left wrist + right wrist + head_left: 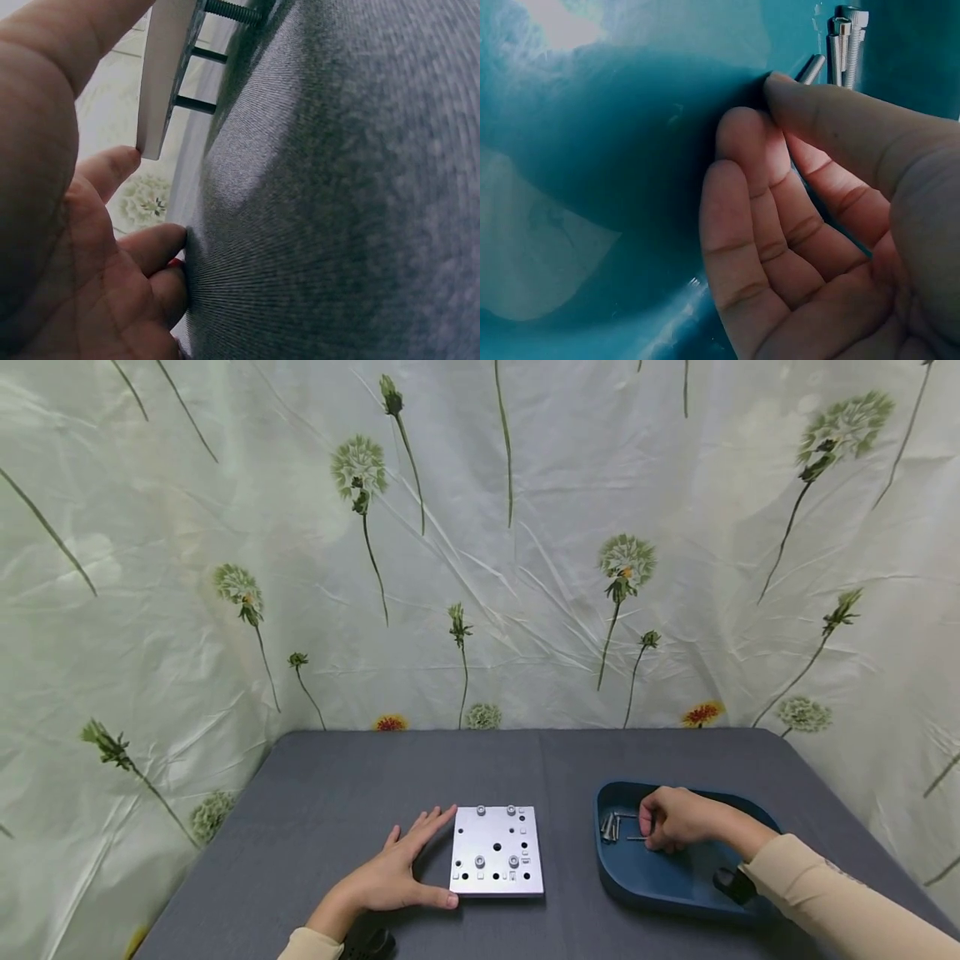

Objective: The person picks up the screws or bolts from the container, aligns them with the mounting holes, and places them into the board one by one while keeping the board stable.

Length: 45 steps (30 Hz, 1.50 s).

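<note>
A silver metal plate [495, 848] with several holes and upright bolts stands on the grey cloth. Dark legs and a threaded bolt end show beneath it in the left wrist view. My left hand [401, 870] is spread along its left side, index fingertip at the far corner and thumb at the near one. Inside the blue tray [645, 897], my right hand [678, 818] reaches down with fingers bent beside several metal screws [847, 45]. One thin screw [636, 838] ends by the thumb tip. Whether the fingers pinch a screw is hidden.
The tray's raised wall surrounds my right hand. Grey cloth [420, 760] covers the table, and a pale flowered curtain [480, 568] hangs behind its far edge. A black wrist device [733, 885] sits under the right wrist, within the tray's outline.
</note>
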### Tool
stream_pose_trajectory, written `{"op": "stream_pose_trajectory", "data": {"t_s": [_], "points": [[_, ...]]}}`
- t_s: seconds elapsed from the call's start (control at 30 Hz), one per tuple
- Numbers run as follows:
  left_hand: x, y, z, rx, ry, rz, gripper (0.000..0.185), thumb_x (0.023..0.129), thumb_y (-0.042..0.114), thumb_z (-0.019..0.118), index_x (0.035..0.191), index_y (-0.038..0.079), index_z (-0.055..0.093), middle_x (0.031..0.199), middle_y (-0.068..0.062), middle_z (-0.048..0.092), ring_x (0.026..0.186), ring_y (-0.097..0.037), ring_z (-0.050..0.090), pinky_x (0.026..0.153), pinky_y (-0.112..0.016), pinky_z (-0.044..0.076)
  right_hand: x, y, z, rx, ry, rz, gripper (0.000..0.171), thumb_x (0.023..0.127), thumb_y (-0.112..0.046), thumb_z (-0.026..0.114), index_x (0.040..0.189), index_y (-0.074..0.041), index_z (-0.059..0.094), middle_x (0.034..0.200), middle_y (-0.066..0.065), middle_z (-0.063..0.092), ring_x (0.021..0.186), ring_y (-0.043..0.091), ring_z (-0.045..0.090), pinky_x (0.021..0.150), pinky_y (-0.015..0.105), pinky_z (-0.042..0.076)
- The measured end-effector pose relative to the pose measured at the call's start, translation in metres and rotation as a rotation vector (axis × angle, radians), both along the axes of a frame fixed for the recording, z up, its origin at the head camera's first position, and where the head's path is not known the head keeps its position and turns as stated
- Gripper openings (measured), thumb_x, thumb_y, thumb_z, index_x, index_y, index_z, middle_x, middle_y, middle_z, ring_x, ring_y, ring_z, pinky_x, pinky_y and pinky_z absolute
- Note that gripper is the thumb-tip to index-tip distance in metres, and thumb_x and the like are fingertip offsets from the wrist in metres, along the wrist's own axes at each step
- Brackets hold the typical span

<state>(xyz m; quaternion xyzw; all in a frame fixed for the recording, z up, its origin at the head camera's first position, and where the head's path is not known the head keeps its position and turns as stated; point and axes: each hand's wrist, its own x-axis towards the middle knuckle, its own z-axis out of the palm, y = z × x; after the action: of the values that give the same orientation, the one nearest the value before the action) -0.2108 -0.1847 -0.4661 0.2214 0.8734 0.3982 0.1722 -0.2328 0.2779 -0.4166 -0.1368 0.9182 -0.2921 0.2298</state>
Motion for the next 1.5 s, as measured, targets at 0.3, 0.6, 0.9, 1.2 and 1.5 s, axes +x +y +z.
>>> {"op": "stream_pose_trajectory", "data": {"t_s": [0.3,0.6,0.9,1.2,1.5], "points": [[-0.003,0.002,-0.005,-0.009,0.017,-0.007,0.118,0.080,0.043,0.096,0.173,0.025,0.026,0.180,-0.020,0.017,0.167,-0.050,0.005,0.120,-0.085,-0.009,0.005,0.000,0.004,0.031,-0.020,-0.040,0.016,0.090,0.000,0.078,0.082,-0.007,0.066,0.072,0.003,0.064,0.063,0.015,0.062,0.060,0.029,0.054],[0.001,-0.001,-0.005,-0.025,0.010,-0.009,0.117,0.083,0.045,0.093,0.174,0.025,0.023,0.180,-0.020,0.015,0.167,-0.050,0.004,0.120,-0.084,-0.011,0.003,0.005,0.001,0.023,-0.025,-0.062,0.013,0.091,-0.002,0.072,0.081,-0.008,0.067,0.068,0.004,0.066,0.062,0.016,0.063,0.059,0.030,0.055],[0.001,0.000,-0.005,-0.030,0.010,-0.014,0.116,0.084,0.046,0.092,0.174,0.024,0.023,0.181,-0.020,0.014,0.167,-0.049,0.004,0.120,-0.084,-0.011,0.003,0.020,0.002,-0.119,-0.031,-0.027,0.005,0.093,-0.003,0.070,0.088,-0.003,0.068,0.073,0.006,0.069,0.068,0.019,0.066,0.062,0.031,0.058],[-0.001,0.002,-0.004,-0.022,0.008,-0.027,0.117,0.084,0.046,0.092,0.174,0.025,0.021,0.181,-0.019,0.014,0.168,-0.048,0.003,0.121,-0.083,-0.012,0.001,0.030,0.017,-0.223,-0.062,-0.052,0.008,0.097,-0.002,0.066,0.099,0.004,0.070,0.083,0.007,0.070,0.077,0.021,0.067,0.069,0.031,0.062],[-0.001,0.001,-0.007,-0.044,0.011,-0.014,0.117,0.083,0.050,0.092,0.174,0.028,0.021,0.181,-0.018,0.014,0.168,-0.047,0.004,0.122,-0.082,-0.011,-0.002,0.030,0.025,-0.255,-0.072,-0.062,0.015,0.097,-0.003,0.065,0.106,0.009,0.070,0.087,0.007,0.073,0.078,0.019,0.068,0.071,0.030,0.062]]}}
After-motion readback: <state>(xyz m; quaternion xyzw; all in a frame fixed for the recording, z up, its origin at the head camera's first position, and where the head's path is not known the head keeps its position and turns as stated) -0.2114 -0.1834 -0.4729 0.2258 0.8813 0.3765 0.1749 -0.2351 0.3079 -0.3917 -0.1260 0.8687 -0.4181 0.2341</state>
